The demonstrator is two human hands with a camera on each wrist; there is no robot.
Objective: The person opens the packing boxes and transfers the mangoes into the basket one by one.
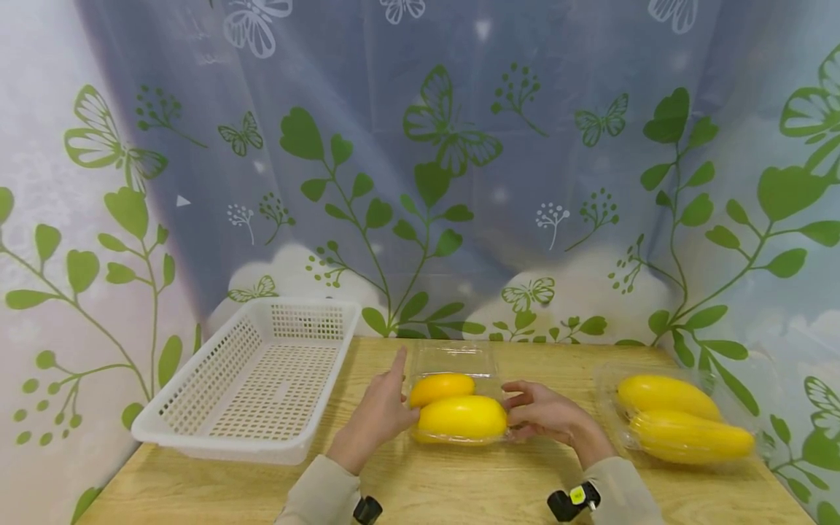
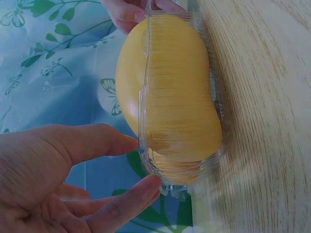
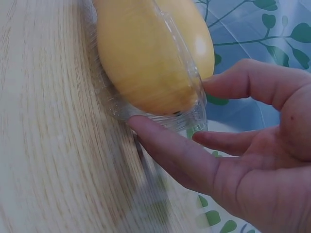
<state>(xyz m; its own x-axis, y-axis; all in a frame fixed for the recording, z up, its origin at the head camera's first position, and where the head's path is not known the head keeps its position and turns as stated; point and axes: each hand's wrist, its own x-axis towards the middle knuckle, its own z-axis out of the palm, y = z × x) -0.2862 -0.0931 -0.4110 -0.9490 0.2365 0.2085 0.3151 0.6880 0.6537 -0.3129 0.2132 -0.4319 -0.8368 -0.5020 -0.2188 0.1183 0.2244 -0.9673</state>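
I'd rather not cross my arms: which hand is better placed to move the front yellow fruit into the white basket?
Likely your left hand: it touches the left end of the clear container, the side toward the white basket. Your right hand is at the opposite end, farther from the basket.

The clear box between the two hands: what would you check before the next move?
1. Both fruits in the box: ok, side by side.
2. Fruits below the rim: not ok, the front one bulges above it.
3. Lid closed: not ok, it stands open at the back.
4. A hand at each end: ok, left hand and right hand both touch the box.
5. Grip firm enough to lift: cannot tell.
6. Basket out of the way: ok, it stands apart.
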